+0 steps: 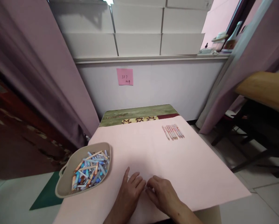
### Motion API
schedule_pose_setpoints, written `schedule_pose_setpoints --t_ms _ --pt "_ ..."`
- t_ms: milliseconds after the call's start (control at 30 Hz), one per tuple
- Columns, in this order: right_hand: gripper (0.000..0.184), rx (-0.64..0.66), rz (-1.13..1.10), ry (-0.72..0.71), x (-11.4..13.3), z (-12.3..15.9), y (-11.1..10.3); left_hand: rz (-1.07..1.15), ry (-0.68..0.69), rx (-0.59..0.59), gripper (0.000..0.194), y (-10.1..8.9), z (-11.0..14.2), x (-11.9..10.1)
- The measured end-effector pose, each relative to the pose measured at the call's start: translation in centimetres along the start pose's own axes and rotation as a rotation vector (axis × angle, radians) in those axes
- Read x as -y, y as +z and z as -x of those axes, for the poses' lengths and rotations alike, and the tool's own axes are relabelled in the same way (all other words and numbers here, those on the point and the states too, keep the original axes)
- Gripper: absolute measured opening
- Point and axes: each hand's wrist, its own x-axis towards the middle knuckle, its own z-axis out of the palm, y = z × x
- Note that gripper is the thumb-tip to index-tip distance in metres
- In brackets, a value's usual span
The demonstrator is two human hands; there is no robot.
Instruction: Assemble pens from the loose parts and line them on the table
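Note:
My left hand and my right hand are close together over the near edge of the pink-covered table. On the left hand one finger is raised, while the others curl inward. The right hand's fingers are pinched together beside the left fingertips. A small pale bit shows at the left fingers, and what the hands hold is mostly hidden. To the left stands a beige basket heaped with loose pens and pen parts. Several slim pens lie side by side in a row toward the far right of the table.
A strip of green patterned tabletop shows past the pink cover. Behind it is a white wall with a pink note. Purple curtains hang on both sides. A wooden-topped piece of furniture stands at the right.

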Motion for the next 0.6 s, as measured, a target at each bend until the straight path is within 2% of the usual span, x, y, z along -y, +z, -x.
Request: schedule_pose_setpoints --t_ms 100,167,233,367,467,600 --pt "0.009 -0.07 -0.055 0.13 -2.6 -1.7 -0.5 -0.09 -0.022 -0.08 0.054 1.1 0.1 0.9" --pt "0.011 -0.155 -0.061 0.314 -5.4 -3.9 -1.6 -0.127 -0.109 -0.141 0.061 2.2 0.5 1.3" --pt "0.016 -0.228 -0.015 0.501 -8.5 -6.7 -3.2 -0.149 -0.19 -0.196 0.064 3.4 1.1 1.7" --pt "0.02 -0.285 0.079 0.635 -13.5 -11.9 -5.6 -0.162 -0.25 -0.212 0.056 5.5 2.3 2.4" --pt "0.019 -0.267 0.131 0.671 -14.9 -14.4 -5.8 -0.187 -0.23 -0.226 0.05 6.2 2.8 3.0" --pt "0.021 -0.239 0.206 0.693 -15.0 -16.1 -5.0 -0.229 -0.16 -0.266 0.047 6.6 2.9 3.9"
